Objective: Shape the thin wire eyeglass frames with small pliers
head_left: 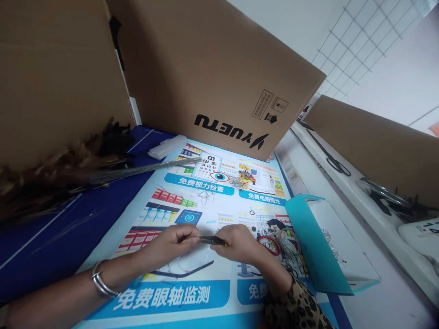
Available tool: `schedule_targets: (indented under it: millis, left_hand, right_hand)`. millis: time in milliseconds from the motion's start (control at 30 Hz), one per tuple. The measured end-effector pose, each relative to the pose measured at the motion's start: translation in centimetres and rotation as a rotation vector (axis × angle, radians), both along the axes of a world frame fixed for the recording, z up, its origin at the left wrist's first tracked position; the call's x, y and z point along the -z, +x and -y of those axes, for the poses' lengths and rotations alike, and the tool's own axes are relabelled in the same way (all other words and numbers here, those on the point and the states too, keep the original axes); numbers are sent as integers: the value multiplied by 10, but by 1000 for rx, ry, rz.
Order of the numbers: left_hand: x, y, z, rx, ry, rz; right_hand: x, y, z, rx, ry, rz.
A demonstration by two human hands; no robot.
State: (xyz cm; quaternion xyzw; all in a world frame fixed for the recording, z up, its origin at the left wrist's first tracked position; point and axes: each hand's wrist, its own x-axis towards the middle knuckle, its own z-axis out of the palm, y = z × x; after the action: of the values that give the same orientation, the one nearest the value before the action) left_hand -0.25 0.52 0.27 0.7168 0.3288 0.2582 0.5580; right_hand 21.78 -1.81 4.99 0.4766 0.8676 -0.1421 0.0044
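My left hand [183,238] is closed in a pinch over the printed sheet, and what sits between its fingertips is too small to make out. My right hand [236,242] is wrapped round small dark pliers [213,240], whose jaws point left and meet the left fingertips. Most of the handles are hidden in the fist. Under the hands lies the printed sheet [206,224]. To the right of my right hand are a red ring-shaped coil [269,245], a pale coil [289,241] and a tangle of thin wire pieces [295,265].
Tall cardboard panels [212,68] stand behind and at left. Brown feathery stems [68,178] reach in over the blue cloth [68,228]. An open teal box [318,246] with wire bits stands at right. Scissors [338,165] lie on the white ledge [350,192].
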Motion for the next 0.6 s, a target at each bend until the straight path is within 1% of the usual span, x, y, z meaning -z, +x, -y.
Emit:
schedule_targets:
  millis: [233,500,600]
  left_hand:
    - [4,1,0,-34,1,-11]
    - [-3,2,2,-60,6,-24]
    - [-3,2,1,-61,30,-21]
  right_hand:
    - [-2,-2,4,-3,106,89]
    - [-1,-4,7,5,117,119]
    - [1,-5,7,11,122,100]
